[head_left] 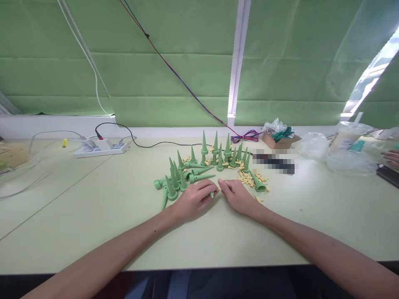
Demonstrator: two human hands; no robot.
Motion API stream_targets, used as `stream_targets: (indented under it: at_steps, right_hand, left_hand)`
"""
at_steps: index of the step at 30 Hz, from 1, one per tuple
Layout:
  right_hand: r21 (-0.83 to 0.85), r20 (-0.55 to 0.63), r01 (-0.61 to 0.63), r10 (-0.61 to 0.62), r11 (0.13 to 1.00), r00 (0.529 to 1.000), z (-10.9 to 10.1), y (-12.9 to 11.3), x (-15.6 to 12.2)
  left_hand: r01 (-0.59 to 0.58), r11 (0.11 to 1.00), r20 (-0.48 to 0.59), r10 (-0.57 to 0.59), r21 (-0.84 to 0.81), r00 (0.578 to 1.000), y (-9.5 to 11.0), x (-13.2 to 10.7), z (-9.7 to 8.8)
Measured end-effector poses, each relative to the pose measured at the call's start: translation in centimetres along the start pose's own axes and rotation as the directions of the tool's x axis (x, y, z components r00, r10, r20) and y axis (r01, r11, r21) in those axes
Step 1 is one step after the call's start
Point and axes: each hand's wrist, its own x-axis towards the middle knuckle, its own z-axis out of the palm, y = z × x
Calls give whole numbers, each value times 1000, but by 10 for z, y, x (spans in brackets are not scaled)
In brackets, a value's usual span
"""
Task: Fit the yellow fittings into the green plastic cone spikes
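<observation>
My left hand (196, 199) is closed around a green plastic spike (212, 194); only a small part of it shows between the fingers. Facing it, my right hand (237, 196) has its fingers closed by a small yellow plastic piece (218, 189) at the spike's end. Whether the yellow piece sits inside the spike I cannot tell. Several green spikes stand upright behind my hands, among them a tall one (204, 143). More lie on their sides, such as one spike (202, 177) near my left fingers. Loose yellow pieces (246, 179) are heaped beyond my right hand.
A white power strip (101, 148) with plugs and cables lies at the back left. Toward the back right are a small cardboard box (277, 142), coiled wire (247, 136), a blurred dark object (274, 162) and a plastic cup (346, 137). Another person's hand (392, 158) shows at the right edge.
</observation>
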Motion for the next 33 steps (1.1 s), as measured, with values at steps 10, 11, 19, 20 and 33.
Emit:
stream_targets:
  at_steps: [10,11,19,20,33]
  right_hand:
    - [13,-80,11,-10,1000,997,-2,2,2]
    - [21,-98,9,-6,1000,995,-2,2,2]
    - [30,-161,114,-108,993,981,-8,-4,-4]
    - [33,-156,130,-124,991,980,-8,-5,-5]
    - [66,-59,227,-223,972,973,-4,-2,-7]
  left_hand:
    - [149,989,-44,-148,12,988,7,6,-3]
    - [174,985,-49,-173,12,984,7,5,-3]
    - [319,948,-8,-319,-17,948,4,3,-3]
    - [333,943,8,-332,-15,943,4,3,-3]
    - [485,872,205,-463,-71,862,9,8,-7]
